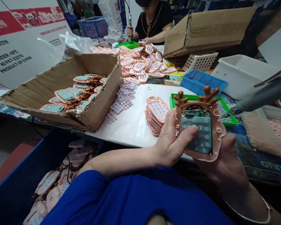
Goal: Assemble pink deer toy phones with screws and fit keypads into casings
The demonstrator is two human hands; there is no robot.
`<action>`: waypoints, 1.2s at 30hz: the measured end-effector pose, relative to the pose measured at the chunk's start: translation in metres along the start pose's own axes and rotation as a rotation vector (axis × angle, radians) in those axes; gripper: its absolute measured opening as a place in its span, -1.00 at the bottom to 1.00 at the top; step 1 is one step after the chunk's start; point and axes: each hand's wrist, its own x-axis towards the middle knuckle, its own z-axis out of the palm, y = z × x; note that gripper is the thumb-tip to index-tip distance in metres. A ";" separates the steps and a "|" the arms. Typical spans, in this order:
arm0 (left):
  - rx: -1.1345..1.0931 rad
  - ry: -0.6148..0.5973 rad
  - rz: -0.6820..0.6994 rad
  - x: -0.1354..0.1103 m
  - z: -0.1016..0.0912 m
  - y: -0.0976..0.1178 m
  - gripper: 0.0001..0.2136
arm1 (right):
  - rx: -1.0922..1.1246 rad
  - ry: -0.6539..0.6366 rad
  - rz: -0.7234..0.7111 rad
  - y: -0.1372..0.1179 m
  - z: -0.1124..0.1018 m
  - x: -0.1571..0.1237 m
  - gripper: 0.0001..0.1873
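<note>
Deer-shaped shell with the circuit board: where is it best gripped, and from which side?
Probably the pink side rims of the deer-shaped shell, from underneath, as the left hand and right hand do: the circuit board faces up exposed, and the antlers look thin.

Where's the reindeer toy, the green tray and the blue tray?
reindeer toy (202,137): head view, on the circuit board in its open back.
green tray (171,101): head view, on its left rim.
blue tray (196,87): head view, on its near wall.

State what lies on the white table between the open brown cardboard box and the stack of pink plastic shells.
Loose sheets of small pale keypad buttons, seen in the head view.
</note>
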 end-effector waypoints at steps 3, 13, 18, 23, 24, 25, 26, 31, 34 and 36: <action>0.155 -0.013 0.075 0.005 0.000 -0.002 -0.48 | 0.231 0.057 0.089 -0.009 0.010 0.006 -0.51; 0.016 0.113 0.162 -0.010 -0.041 -0.010 -0.65 | 0.188 0.081 0.183 -0.025 -0.007 0.033 -0.46; -0.027 0.493 0.247 0.003 -0.080 -0.021 -0.76 | -0.332 0.055 -0.005 -0.014 -0.001 0.070 -0.23; -0.140 0.661 0.020 0.011 -0.088 -0.032 -0.73 | -1.008 -0.055 -0.060 0.004 0.023 0.094 -0.24; -0.157 0.656 -0.009 0.011 -0.087 -0.033 -0.72 | -1.098 -0.074 -0.039 0.006 0.027 0.096 -0.26; -0.172 0.646 -0.028 0.011 -0.087 -0.034 -0.71 | -1.169 -0.087 -0.021 0.007 0.032 0.097 -0.27; -0.184 0.634 -0.039 0.011 -0.086 -0.034 -0.69 | -1.224 -0.099 -0.009 0.008 0.036 0.098 -0.28; -0.196 0.594 -0.081 0.010 -0.086 -0.037 -0.68 | -1.417 -0.139 0.038 0.006 0.047 0.100 -0.29; -0.198 0.576 -0.117 0.011 -0.086 -0.041 -0.70 | -1.474 -0.147 0.044 0.005 0.050 0.100 -0.32; -0.209 0.567 -0.131 0.011 -0.085 -0.044 -0.70 | -1.484 -0.153 0.061 0.006 0.052 0.100 -0.35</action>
